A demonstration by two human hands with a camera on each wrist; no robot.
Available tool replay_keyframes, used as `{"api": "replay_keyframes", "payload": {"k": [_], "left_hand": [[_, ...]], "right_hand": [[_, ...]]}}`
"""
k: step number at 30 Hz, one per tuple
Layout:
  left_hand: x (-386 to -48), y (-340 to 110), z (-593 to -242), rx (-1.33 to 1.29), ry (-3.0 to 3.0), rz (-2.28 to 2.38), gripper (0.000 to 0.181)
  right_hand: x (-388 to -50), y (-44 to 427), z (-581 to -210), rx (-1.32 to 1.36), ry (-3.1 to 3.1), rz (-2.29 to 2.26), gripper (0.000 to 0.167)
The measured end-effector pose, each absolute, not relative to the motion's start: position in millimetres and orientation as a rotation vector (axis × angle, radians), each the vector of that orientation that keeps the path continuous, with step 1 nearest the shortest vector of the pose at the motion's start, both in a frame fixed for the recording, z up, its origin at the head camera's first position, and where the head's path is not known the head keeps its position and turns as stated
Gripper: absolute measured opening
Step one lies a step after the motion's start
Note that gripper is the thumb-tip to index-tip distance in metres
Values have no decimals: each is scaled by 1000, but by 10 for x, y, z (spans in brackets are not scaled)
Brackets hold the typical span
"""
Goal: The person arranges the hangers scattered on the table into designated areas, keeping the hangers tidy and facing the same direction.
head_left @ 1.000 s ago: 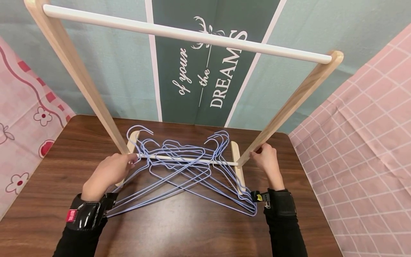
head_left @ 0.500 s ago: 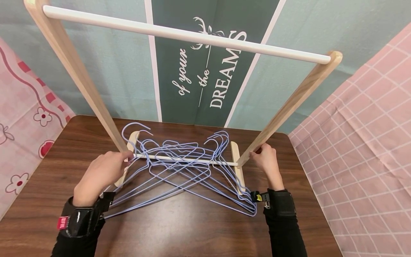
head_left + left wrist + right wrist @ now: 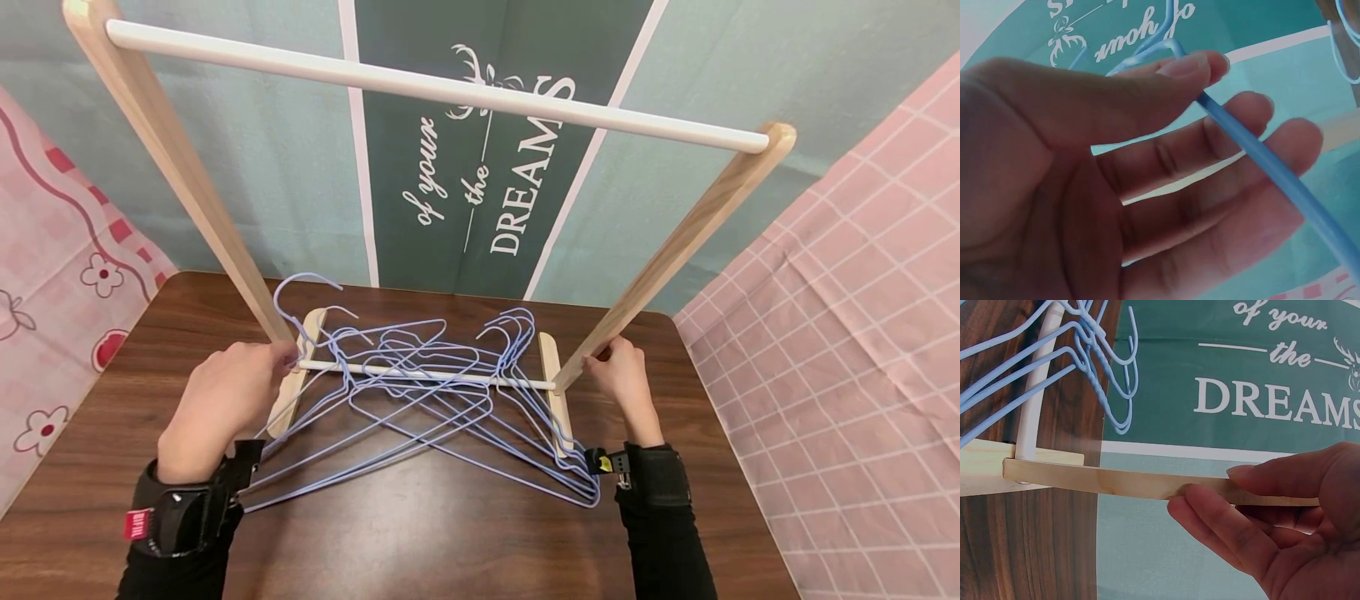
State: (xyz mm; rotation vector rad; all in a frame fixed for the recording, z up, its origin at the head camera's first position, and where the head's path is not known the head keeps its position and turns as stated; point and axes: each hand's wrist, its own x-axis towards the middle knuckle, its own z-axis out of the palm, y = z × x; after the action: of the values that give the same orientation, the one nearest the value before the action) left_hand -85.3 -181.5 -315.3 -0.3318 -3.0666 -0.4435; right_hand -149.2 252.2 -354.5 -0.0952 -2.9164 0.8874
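My left hand point(image 3: 228, 396) pinches a blue wire hanger point(image 3: 1260, 153) between thumb and index finger; its other fingers lie loosely behind the wire in the left wrist view. That hanger's hook point(image 3: 277, 300) stands up beside the rack's left post. Several more blue hangers point(image 3: 597, 492) lie tangled over the rack's low white bar point(image 3: 315, 365). With thumb and fingers, my right hand point(image 3: 624, 379) grips the wooden right post point(image 3: 675, 242) near its foot. The right wrist view shows this grip on the post point(image 3: 1110, 479) clearly.
The garment rack's white top bar point(image 3: 435, 87) spans high above the brown table point(image 3: 405, 542). Wooden feet point(image 3: 550, 354) stand under both posts. A printed green cloth point(image 3: 442, 250) hangs behind, and pink cloths point(image 3: 862, 333) flank both sides.
My left hand has moved left with the pinched hanger, whose hook has shifted left and up, apart from the other hooks. The right hand stays on the post.
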Motion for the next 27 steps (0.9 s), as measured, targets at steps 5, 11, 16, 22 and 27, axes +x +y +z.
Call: {"api": "replay_keyframes", "payload": {"k": [5, 11, 16, 22, 27], "left_hand": [[-840, -1809, -3102, -275, -3020, -456, 9], [-833, -1830, -3013, -251, -3014, -486, 7], [-839, -1878, -2891, -245, -2978, -478, 8], [-847, -1956, -2734, -232, -2929, -446, 7], [-841, -2037, -2611, -194, -2931, -435, 11]], "right_hand": [[-1494, 2519, -3544, -97, -2920, 888, 20], [-1496, 2525, -3560, -87, -2913, 882, 19], [-1493, 2531, -3565, -81, -2912, 874, 17], [-1485, 2542, -3553, -68, -2916, 875, 18], [-1484, 2537, -3556, -67, -2917, 878, 19]]}}
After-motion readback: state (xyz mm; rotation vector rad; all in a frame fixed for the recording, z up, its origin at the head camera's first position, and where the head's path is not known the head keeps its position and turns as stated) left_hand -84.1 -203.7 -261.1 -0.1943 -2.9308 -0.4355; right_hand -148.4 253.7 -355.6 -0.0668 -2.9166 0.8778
